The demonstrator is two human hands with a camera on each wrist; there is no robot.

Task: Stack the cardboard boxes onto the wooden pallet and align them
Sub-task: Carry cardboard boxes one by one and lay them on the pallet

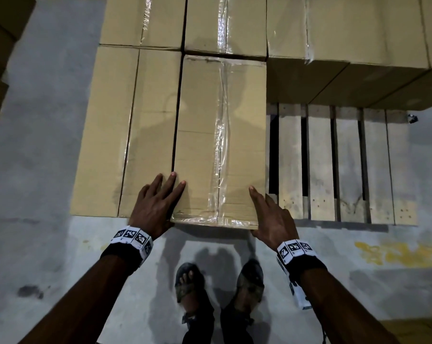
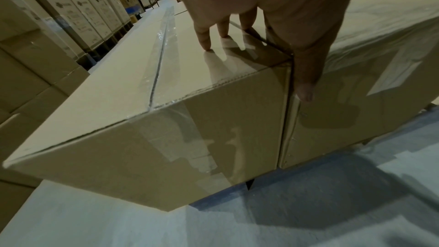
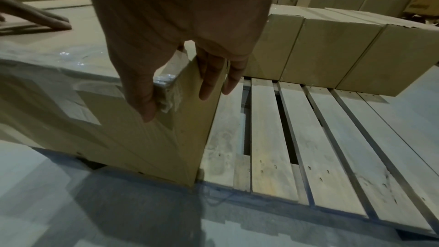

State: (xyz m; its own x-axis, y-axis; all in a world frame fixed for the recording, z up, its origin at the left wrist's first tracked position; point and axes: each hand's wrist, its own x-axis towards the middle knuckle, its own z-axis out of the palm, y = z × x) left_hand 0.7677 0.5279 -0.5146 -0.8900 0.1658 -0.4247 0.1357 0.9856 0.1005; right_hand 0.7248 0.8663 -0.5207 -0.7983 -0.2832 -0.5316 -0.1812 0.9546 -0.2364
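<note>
Box (image 1: 210, 145), cardboard, taped seam: lies flat on wooden pallet (image 1: 346, 165), directly ahead of both hands, equally near each. Long axis runs away from the person; near end slightly overhangs the pallet edge. Neighbour box (image 1: 125, 135) touching on left; bare slats right. Left hand (image 1: 155, 207): fingers straight, spread across the seam between boxes. Right hand (image 1: 269, 219): fingers straight, cupping near right corner. Neither grips.

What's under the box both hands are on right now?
The wooden pallet: its slats run out bare to the right of the box. The slats beneath it are covered. Left hand and right hand hold its near corners.
</note>
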